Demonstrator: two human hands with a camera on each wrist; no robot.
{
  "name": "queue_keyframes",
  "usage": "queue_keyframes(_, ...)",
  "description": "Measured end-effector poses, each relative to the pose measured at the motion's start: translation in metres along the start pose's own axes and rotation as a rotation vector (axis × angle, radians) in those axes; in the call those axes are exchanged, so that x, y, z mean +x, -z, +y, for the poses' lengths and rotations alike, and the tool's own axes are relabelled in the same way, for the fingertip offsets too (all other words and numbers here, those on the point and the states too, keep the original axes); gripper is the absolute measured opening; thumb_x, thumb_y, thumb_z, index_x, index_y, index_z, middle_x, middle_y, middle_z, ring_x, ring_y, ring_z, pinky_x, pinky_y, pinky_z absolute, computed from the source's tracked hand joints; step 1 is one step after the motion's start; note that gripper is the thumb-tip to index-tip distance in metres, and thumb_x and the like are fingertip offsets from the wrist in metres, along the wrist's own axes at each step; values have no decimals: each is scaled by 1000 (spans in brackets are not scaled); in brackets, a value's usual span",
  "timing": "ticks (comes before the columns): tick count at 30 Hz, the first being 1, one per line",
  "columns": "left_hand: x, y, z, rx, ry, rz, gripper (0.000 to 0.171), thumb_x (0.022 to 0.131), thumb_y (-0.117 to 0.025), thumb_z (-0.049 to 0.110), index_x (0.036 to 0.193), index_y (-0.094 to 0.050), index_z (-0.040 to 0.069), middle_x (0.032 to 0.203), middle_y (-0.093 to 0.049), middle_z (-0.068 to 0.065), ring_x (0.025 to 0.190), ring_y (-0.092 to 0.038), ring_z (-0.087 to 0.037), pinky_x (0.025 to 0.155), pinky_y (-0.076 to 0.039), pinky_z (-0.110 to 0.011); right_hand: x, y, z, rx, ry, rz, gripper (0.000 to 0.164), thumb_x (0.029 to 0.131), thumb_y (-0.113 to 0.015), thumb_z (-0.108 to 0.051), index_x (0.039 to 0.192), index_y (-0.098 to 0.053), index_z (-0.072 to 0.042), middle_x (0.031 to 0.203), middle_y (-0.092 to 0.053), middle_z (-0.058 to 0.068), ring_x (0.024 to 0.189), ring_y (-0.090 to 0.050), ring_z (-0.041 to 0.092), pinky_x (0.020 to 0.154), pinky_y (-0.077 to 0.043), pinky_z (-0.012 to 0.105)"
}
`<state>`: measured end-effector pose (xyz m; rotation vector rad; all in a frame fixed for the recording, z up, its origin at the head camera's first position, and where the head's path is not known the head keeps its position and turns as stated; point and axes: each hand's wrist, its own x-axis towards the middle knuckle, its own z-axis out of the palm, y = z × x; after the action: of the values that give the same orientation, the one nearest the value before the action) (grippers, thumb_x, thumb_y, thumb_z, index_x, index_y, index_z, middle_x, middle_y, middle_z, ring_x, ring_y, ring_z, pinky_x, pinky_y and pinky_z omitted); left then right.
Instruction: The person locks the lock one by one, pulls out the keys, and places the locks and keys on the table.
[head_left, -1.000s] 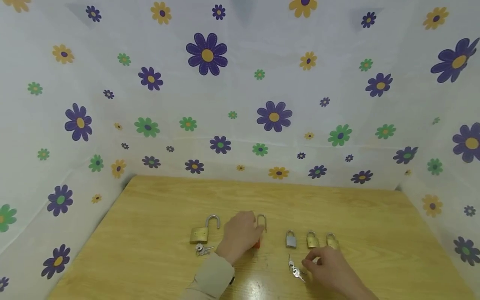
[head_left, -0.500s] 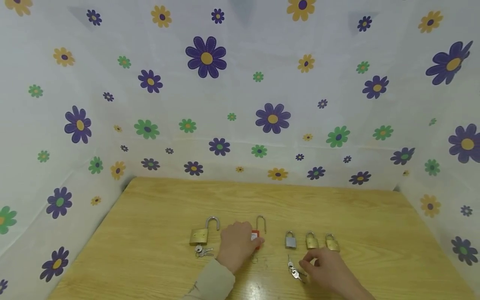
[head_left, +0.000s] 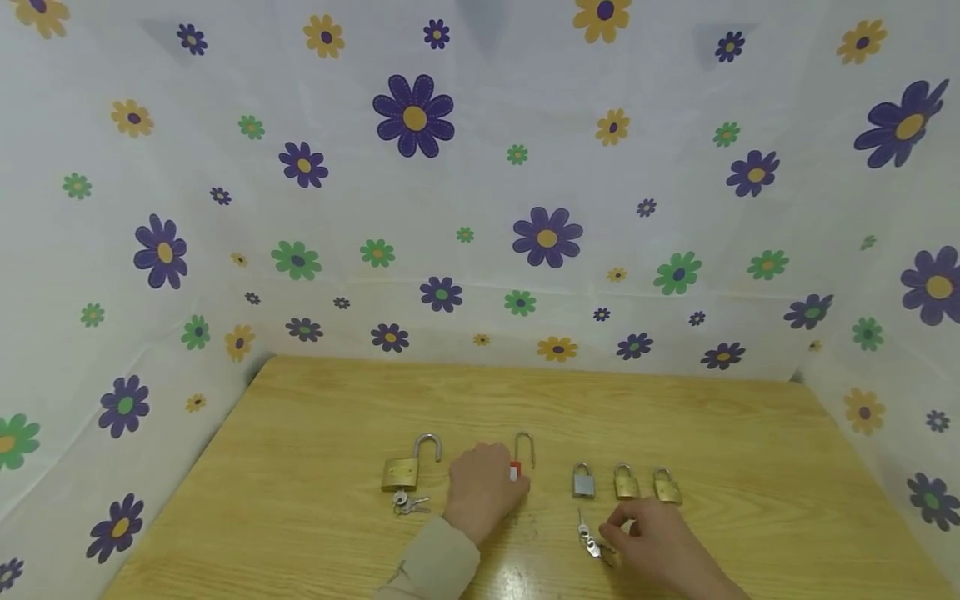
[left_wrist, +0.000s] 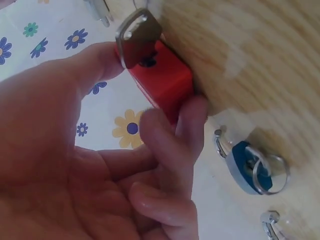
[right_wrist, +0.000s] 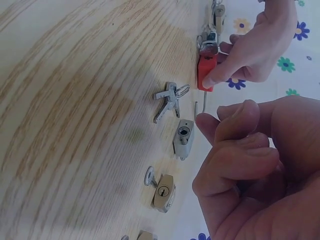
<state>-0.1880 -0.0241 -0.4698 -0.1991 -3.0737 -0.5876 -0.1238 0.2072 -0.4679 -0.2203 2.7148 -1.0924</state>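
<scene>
My left hand (head_left: 486, 492) grips the body of a red padlock (head_left: 515, 472), thumb on one side and fingers on the other. The padlock's long thin shackle stands raised beyond the hand. In the left wrist view a metal key (left_wrist: 140, 37) sits at the end of the red body, beside the thumb tip. My right hand (head_left: 656, 542) is held low over the table, its fingers loosely curled with nothing seen between them. Just to its left lies a bunch of keys (head_left: 590, 542). A small grey padlock (head_left: 583, 483) and two brass padlocks (head_left: 626, 484) stand beyond it.
A larger brass padlock (head_left: 401, 474) with its shackle open lies left of my left hand, a key bunch (head_left: 408, 502) below it. A blue-ended padlock (left_wrist: 245, 170) with a ring shows in the left wrist view. Flower-print cloth (head_left: 337, 208) surrounds the wooden table (head_left: 315, 433).
My left hand moved back toward me and uncovered more of the red padlock, then shifted slightly and covered part of it again. The right hand stayed almost still beside the keys.
</scene>
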Motion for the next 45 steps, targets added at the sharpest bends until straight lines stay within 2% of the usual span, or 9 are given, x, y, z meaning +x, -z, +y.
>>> queue_keyframes(5, 5, -5, 0, -21, 23, 1, 47, 79, -75, 26, 52, -37, 18, 49, -33, 6, 44, -29, -9, 38, -23, -24, 1, 0, -2, 0, -11, 8, 13, 93, -72, -20, 82, -75, -14, 54, -54, -9, 48, -41, 3, 44, -32, 20)
queue_keyframes(9, 5, -7, -1, -109, 52, -12, 39, 81, -74, 38, 63, -50, 13, 59, -46, 1, 50, -42, -13, 41, -34, -28, 1, 1, -4, -6, -18, 10, 13, 93, -72, -21, 83, -75, -14, 54, -54, -9, 48, -42, 3, 44, -33, 20)
queue_keyframes(13, 8, -4, -3, -253, 66, -42, 38, 82, -71, 42, 85, -57, 7, 73, -56, -4, 60, -52, -18, 51, -42, -31, 1, 1, -3, -23, -16, 28, 12, 93, -72, -21, 84, -75, -14, 56, -55, -9, 50, -43, 4, 45, -36, 21)
queue_keyframes(19, 10, 5, -8, -478, 46, -119, 35, 88, -71, 41, 94, -59, 9, 79, -64, -3, 64, -56, -18, 54, -43, -30, 2, 0, -6, -21, -62, 12, 11, 92, -72, -21, 84, -76, -14, 53, -51, -9, 51, -43, 6, 46, -35, 22)
queue_keyframes(22, 9, 7, -11, -601, 47, -164, 36, 89, -74, 40, 101, -62, 8, 89, -68, -4, 74, -61, -17, 58, -48, -31, 3, 0, -8, -20, -86, 8, 10, 93, -72, -20, 85, -76, -14, 54, -52, -8, 52, -44, 8, 47, -36, 22)
queue_keyframes(27, 7, 9, -14, -859, 105, -258, 50, 87, -80, 44, 114, -66, 4, 103, -73, -7, 85, -68, -16, 67, -55, -31, 4, -1, -9, -31, -111, 18, 9, 93, -72, -20, 86, -76, -14, 56, -54, -7, 52, -44, 10, 47, -35, 23)
queue_keyframes(31, 6, 11, -14, -1039, 139, -325, 55, 86, -83, 36, 123, -66, -1, 107, -75, -10, 88, -71, -16, 75, -59, -32, 3, -1, -9, -43, -105, 25, 9, 92, -72, -19, 85, -76, -15, 55, -53, -7, 52, -44, 9, 47, -35, 23)
queue_keyframes(37, 4, 9, -12, -1144, 163, -341, 52, 86, -84, 19, 128, -65, -4, 111, -73, -13, 89, -72, -15, 79, -62, -31, 2, 0, -6, -34, -50, 29, 10, 92, -72, -19, 85, -76, -13, 55, -54, -7, 50, -44, 6, 47, -36, 23)
queue_keyframes(45, 2, 4, -11, -1139, 168, -330, 45, 90, -79, 24, 125, -68, -1, 112, -75, -10, 89, -69, -11, 74, -56, -26, 3, 3, -5, -37, -37, 61, 10, 93, -70, -18, 88, -77, -12, 54, -51, -8, 48, -41, 5, 46, -35, 22)
